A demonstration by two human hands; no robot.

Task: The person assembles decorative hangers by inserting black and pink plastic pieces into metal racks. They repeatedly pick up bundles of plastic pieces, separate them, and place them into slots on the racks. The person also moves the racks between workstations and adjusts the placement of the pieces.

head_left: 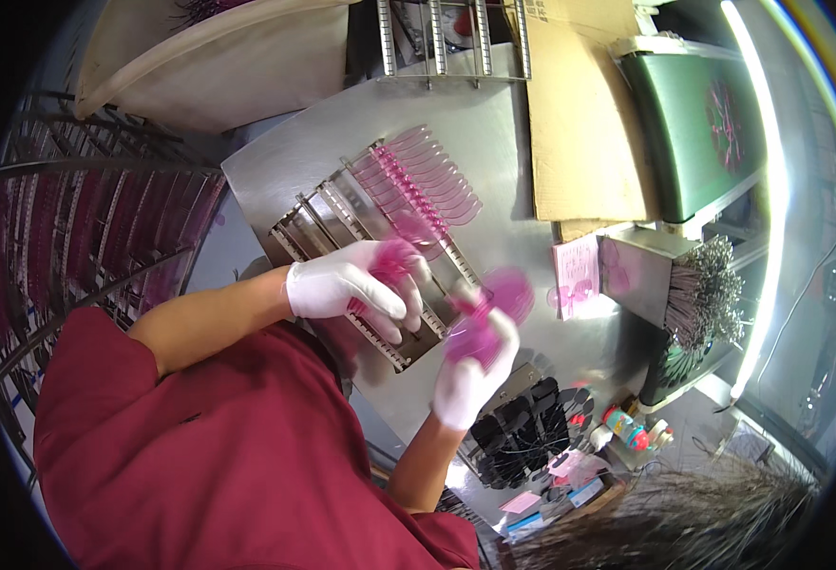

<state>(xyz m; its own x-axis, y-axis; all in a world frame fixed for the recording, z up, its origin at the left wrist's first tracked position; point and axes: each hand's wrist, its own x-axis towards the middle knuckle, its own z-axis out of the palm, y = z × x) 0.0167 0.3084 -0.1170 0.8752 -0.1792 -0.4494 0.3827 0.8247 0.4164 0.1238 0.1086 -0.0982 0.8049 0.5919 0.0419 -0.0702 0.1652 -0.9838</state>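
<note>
White gloves cover both my hands. My left hand is over the metal rack with notched bars, its fingers curled around a blurred bunch of pink translucent pieces; their exact kind is unclear. To the right, my right hand grips a pink translucent eyeglass front with two rounded lens shapes, held above the table and smeared by motion. A row of pink eyeglass fronts stands closely packed in the far part of the rack.
The rack rests on a metal table. Brown cardboard and a green surface lie at the far right. Beyond my right hand are dark lens-shaped pieces, a bundle of metal rods and a bottle. Loaded racks stand left.
</note>
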